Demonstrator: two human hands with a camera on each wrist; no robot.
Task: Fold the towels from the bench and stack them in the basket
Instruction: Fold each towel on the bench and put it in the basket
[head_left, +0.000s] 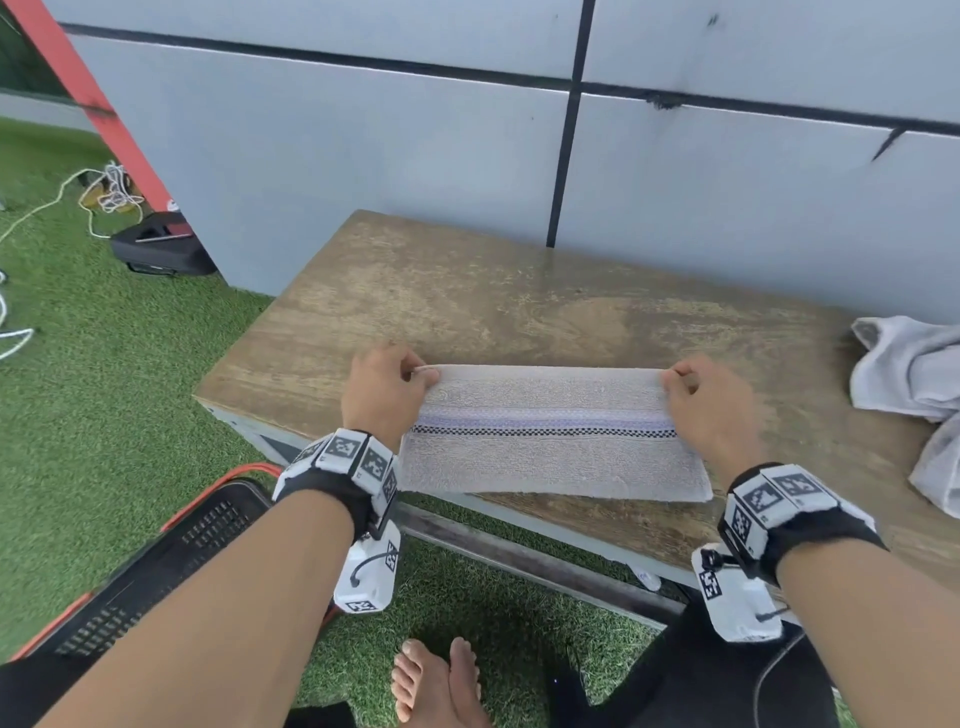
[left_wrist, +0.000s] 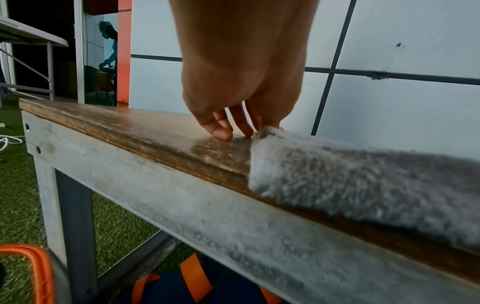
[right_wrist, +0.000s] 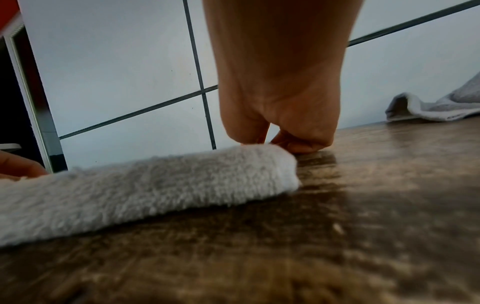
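Note:
A pale towel with a lilac and black checked stripe lies folded flat on the wooden bench, near its front edge. My left hand pinches the towel's far left corner. My right hand pinches the far right corner, knuckles down on the wood. Both hands sit at the fold's far edge. A black basket with an orange rim stands on the grass at the lower left, below the bench.
A crumpled grey towel lies at the bench's right end, also seen as a grey towel in the right wrist view. A grey panelled wall stands behind. A black case and white cords lie on the grass. My bare feet are below.

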